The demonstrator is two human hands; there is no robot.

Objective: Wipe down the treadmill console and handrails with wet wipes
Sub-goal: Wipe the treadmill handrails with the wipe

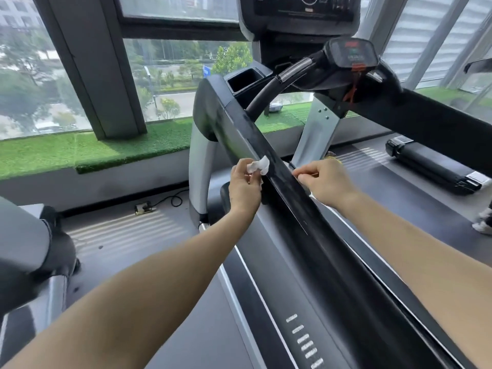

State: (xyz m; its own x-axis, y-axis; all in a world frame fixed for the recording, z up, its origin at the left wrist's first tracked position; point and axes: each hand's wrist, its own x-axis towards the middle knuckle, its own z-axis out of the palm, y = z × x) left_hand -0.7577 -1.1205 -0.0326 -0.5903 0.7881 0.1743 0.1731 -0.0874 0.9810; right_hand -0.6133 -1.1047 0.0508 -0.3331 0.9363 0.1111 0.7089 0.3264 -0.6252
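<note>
The treadmill's long black left handrail (287, 198) runs diagonally from the near right up to the console. My left hand (245, 186) grips a crumpled white wet wipe (258, 165) against the rail's left side. My right hand (323, 181) is on the rail's right edge, its fingers curled and pinching at something thin and dark there; I cannot make out what it is. The console's small control panel (351, 53) with a red safety clip sits above, and the main display (306, 9) is cut off at the top. A curved black grip bar (269, 94) leads to the console.
A black cup holder (243, 79) sits at the rail's far end. The treadmill belt (415, 198) lies to the right. Part of another machine (32, 249) stands at the left. Green artificial turf (106, 147) lines the window ledge, with a floor socket and cable (145, 207) below.
</note>
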